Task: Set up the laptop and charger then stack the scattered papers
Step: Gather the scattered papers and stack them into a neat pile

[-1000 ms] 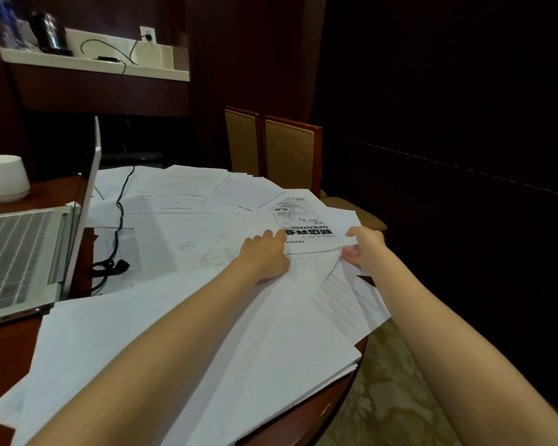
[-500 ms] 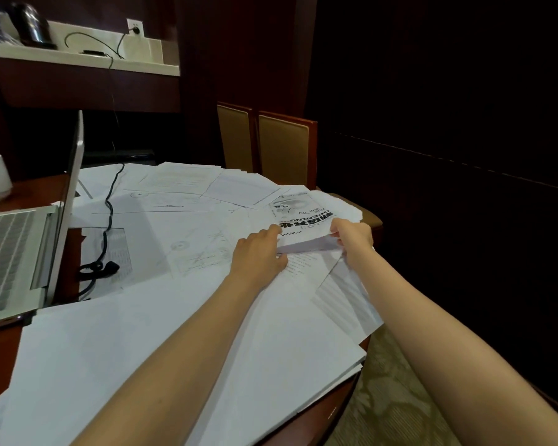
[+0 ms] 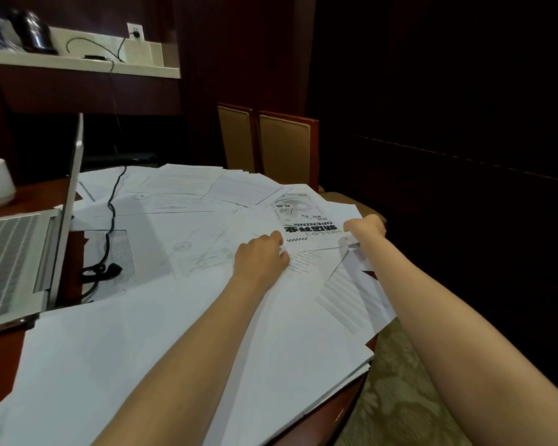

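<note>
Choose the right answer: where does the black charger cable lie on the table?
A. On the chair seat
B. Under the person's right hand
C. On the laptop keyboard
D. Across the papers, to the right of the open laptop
D: the black charger cable runs down over the scattered papers just right of the open laptop, far from both hands.

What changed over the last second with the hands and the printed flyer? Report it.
The right hand went from resting on the printed flyer to pinching its near right corner and lifting it, so that corner now curls up off the pile. The left hand stayed pressed on the papers beside the flyer. Laptop and charger cable did not move.
</note>
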